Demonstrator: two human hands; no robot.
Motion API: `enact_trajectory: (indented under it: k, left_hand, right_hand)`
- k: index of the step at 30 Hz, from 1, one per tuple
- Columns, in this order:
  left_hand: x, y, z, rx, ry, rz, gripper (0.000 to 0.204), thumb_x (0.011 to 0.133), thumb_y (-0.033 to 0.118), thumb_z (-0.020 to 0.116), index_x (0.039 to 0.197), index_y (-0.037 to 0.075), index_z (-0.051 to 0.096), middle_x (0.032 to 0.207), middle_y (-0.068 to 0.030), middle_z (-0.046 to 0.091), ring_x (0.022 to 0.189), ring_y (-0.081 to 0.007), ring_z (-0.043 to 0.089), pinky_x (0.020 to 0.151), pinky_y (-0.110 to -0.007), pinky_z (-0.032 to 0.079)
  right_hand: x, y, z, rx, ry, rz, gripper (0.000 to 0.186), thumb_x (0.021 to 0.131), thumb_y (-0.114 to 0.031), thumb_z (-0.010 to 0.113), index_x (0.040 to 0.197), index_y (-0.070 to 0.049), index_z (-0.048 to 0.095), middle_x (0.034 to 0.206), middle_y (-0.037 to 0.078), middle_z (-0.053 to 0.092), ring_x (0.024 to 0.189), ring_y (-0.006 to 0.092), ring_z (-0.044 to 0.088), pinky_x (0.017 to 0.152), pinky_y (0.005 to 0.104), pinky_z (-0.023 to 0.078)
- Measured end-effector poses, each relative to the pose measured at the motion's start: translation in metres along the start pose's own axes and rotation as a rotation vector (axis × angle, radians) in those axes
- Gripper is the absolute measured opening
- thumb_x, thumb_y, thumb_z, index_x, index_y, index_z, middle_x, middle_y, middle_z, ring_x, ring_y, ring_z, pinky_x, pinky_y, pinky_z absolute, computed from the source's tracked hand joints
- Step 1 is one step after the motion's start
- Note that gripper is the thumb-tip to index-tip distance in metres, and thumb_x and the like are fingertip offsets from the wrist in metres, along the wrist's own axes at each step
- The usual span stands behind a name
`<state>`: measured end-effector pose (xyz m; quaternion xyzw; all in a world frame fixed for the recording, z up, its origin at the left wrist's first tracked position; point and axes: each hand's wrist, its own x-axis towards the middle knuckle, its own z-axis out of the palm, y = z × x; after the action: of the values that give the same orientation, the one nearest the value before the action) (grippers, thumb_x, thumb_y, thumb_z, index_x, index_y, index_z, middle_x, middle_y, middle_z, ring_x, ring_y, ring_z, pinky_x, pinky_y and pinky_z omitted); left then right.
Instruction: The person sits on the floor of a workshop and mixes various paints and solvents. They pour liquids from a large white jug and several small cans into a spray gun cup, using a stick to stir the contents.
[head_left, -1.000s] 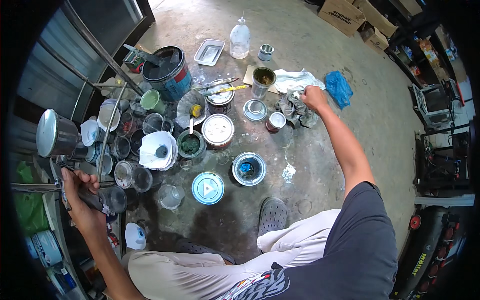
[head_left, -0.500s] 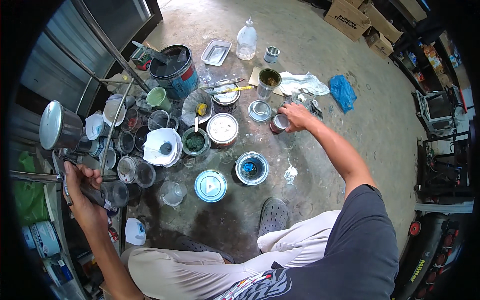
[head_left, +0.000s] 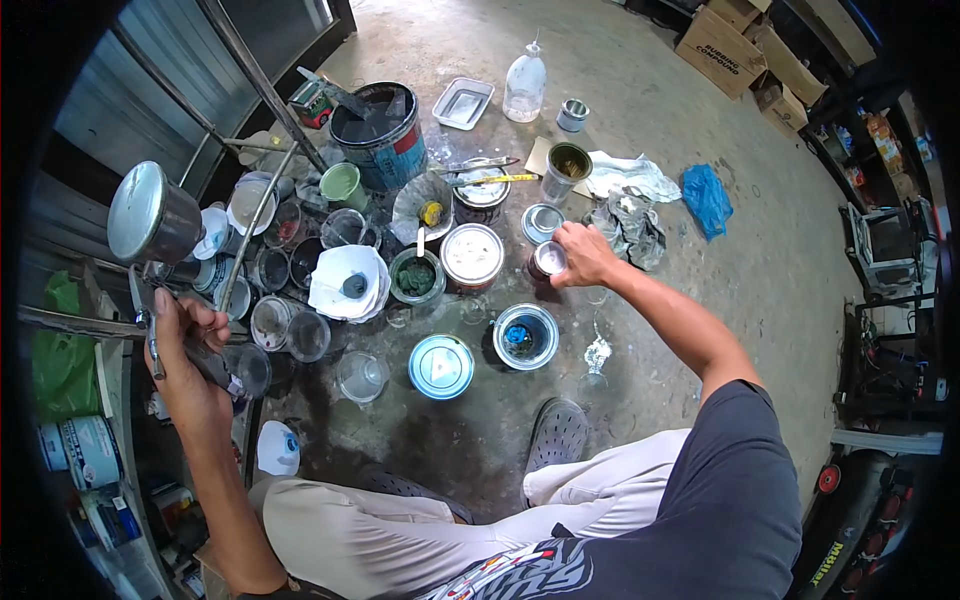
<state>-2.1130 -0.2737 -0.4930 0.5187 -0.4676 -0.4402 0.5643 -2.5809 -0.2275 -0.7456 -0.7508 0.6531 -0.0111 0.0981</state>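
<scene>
small can (head_left: pixel 547 262) with a pale top, close to upright, just on the near side of the round silver lid (head_left: pixel 543 220) and left of the crumpled grey rag (head_left: pixel 632 232). cannot tell if resting on the floor (head_left: pixel 640 372) or lifted a bit. right grip (head_left: pixel 587 255) curled round the right side of the small can and clamped on. left grip (head_left: pixel 190 345) wrapped round the handle of the spray gun (head_left: pixel 145 220).

likely light, even when full. looks hard and stiff, probably metal, so not easy to squash or break. maybe slippery if wet with paint. best held low on the round side, pressed from two sides, and kept flat in case of wet stuff inside. better not to touch the rim, maybe sticky. careful near the white-topped tin (head_left: pixel 472 255), off to the left.
</scene>
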Motion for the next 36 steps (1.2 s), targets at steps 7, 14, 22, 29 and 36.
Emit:
enact_trajectory:
  k: [7,14,22,29,36]
  left_hand:
    - [0.003,0.001,-0.011,-0.015,0.018,-0.012,0.037,0.093,0.040,0.059,0.080,0.005,0.056,0.074,-0.0028,0.056,0.069,-0.0121,0.059,0.063,-0.023,0.048]
    - [0.005,-0.002,-0.011,-0.007,0.029,-0.022,0.037,0.093,0.040,0.059,0.081,0.006,0.056,0.074,-0.0028,0.057,0.068,-0.0119,0.059,0.063,-0.023,0.048]
    - [0.002,0.000,-0.004,0.002,0.010,0.009,0.037,0.094,0.040,0.057,0.081,0.006,0.056,0.073,-0.0028,0.056,0.068,-0.0114,0.058,0.061,-0.023,0.048]
    - [0.002,0.003,-0.004,-0.035,0.020,0.011,0.037,0.094,0.038,0.057,0.081,0.004,0.057,0.073,-0.0036,0.056,0.067,-0.0123,0.059,0.061,-0.024,0.047]
    - [0.006,0.001,0.005,-0.041,0.015,0.001,0.039,0.094,0.038,0.057,0.079,0.002,0.058,0.072,-0.0058,0.058,0.066,-0.0136,0.059,0.062,-0.025,0.048]
  right_hand:
    - [0.009,0.001,0.001,0.030,-0.064,0.017,0.070,0.063,-0.047,0.078,0.113,-0.004,0.057,0.107,0.015,0.057,0.103,0.0346,0.057,0.085,0.0435,0.047]
    - [0.011,0.007,0.000,0.106,-0.043,-0.034,0.067,0.066,-0.044,0.077,0.123,-0.013,0.057,0.109,0.012,0.057,0.106,0.0330,0.055,0.086,0.0445,0.046]
    - [0.012,0.001,-0.003,0.006,-0.068,-0.034,0.072,0.062,-0.049,0.078,0.119,-0.012,0.059,0.109,0.009,0.059,0.106,0.0293,0.055,0.085,0.0438,0.044]
    - [-0.016,-0.002,-0.011,-0.096,-0.248,0.206,0.065,0.057,-0.057,0.076,0.087,-0.001,0.063,0.095,0.019,0.067,0.089,0.0363,0.064,0.080,0.0461,0.048]
    - [-0.024,-0.028,0.024,-0.048,0.050,0.171,0.059,0.072,-0.058,0.065,0.094,-0.004,0.062,0.098,0.014,0.058,0.096,0.0299,0.057,0.078,0.0437,0.047]
